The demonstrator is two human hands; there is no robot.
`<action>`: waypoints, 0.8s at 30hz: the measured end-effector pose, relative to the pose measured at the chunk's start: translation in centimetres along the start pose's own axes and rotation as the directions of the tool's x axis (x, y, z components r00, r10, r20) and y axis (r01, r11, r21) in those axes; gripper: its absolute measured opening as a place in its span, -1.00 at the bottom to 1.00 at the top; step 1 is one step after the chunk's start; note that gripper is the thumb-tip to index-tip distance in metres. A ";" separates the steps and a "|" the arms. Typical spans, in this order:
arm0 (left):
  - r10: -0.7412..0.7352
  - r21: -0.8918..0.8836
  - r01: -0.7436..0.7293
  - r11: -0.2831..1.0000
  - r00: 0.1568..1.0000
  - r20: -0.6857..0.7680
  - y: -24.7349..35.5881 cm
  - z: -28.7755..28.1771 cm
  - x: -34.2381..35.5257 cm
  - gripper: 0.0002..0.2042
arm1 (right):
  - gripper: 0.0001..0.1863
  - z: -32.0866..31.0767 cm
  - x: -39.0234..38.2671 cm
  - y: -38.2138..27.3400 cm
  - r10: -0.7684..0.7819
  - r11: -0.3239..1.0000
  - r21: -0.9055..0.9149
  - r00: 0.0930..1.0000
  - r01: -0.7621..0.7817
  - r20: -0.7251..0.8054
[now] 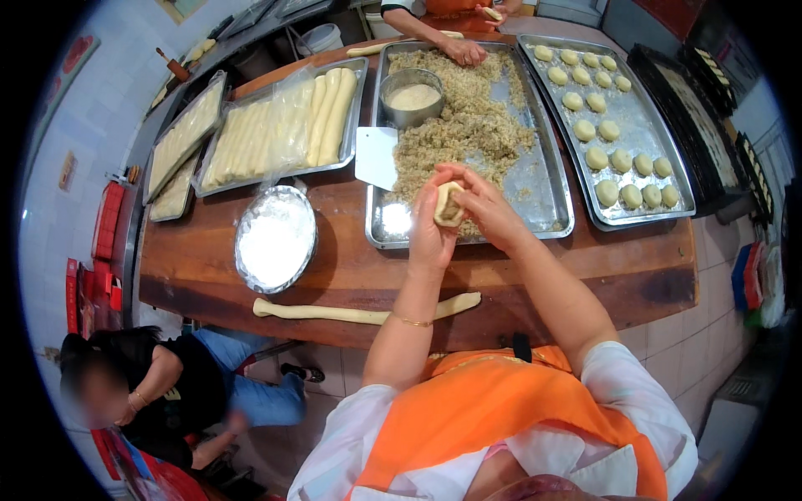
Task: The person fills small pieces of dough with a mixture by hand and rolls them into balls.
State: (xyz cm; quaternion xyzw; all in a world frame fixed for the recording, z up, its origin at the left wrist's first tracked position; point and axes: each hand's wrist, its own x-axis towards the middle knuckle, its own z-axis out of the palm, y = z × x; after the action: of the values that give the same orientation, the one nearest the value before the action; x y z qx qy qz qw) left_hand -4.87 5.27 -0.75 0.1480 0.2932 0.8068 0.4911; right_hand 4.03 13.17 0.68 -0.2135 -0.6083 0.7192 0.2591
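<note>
Over at the upper left I see dough ropes (334, 113), with a silvery bowl (280, 287) of white powder (276, 234) below. Mid-frame, the left hand (428, 234) curls around a filled dough wrapper (449, 206), and the right hand (490, 210) pinches its rim. Beyond them spreads crumbly filling (472, 129) in a tray (535, 179); at upper right, pale rounds (630, 196) sit in rows.
</note>
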 end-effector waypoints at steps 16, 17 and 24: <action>-0.279 -0.359 0.098 0.928 0.821 -0.498 -1.0 2.3 2.8 -0.74 | -0.65 -2.0 2.4 3.8 -0.629 0.549 -0.693 0.777 0.468 0.026; -0.238 -0.385 0.061 0.921 0.871 -0.431 -1.5 0.8 3.7 -0.74 | -0.69 -3.6 2.7 3.6 -0.671 0.312 -0.819 0.722 0.482 0.169; -0.167 -0.286 0.086 0.954 0.948 -0.272 -1.1 -0.4 3.1 -0.61 | -0.60 -2.8 1.2 -1.1 -0.588 0.519 -0.801 0.805 0.299 -0.080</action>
State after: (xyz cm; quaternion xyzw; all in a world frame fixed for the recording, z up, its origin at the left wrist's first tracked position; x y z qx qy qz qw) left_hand -5.75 8.24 -1.86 -0.0609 0.2590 0.8188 0.5087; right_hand 5.01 16.23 1.34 -0.2570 -0.8293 0.2566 0.4248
